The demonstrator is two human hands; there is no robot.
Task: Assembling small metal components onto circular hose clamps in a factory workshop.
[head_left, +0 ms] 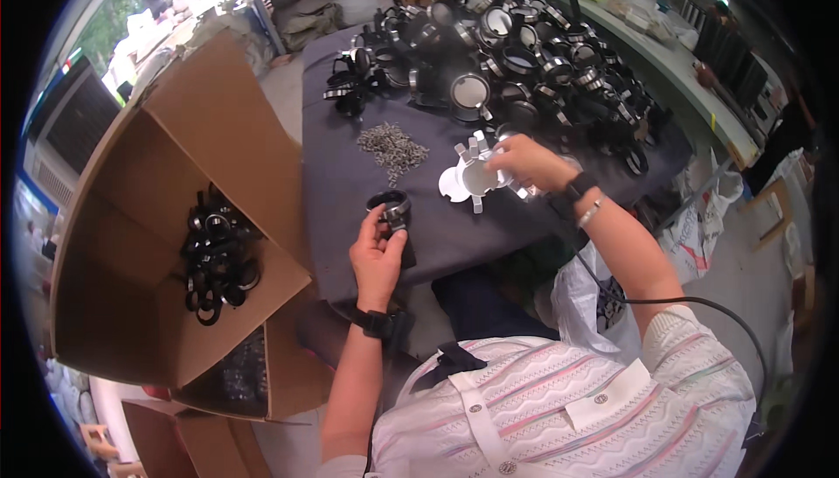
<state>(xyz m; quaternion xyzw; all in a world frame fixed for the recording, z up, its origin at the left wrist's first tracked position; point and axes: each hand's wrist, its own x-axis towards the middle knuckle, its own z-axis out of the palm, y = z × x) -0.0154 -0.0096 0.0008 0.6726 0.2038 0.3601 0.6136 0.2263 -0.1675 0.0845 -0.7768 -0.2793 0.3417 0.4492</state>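
Note:
My left hand [377, 255] is closed round a black ring-shaped part with a silver band [398, 209], held just over the near edge of the table. My right hand [533, 163] reaches across to a few shiny flat metal plates with tabs [478, 179]. Its fingers pinch the edge of one, and the palm hides part of the others. Between the hands and beyond them lies a small heap of little grey metal pieces [393, 150], too small to name.
A large pile of black-and-silver ring parts with handles [520, 63] covers the far side of the dark cloth-covered table [336, 216]. On the left, an open cardboard box [131, 303] holds similar black parts [214, 246]. A black cable [708, 303] runs past my right arm.

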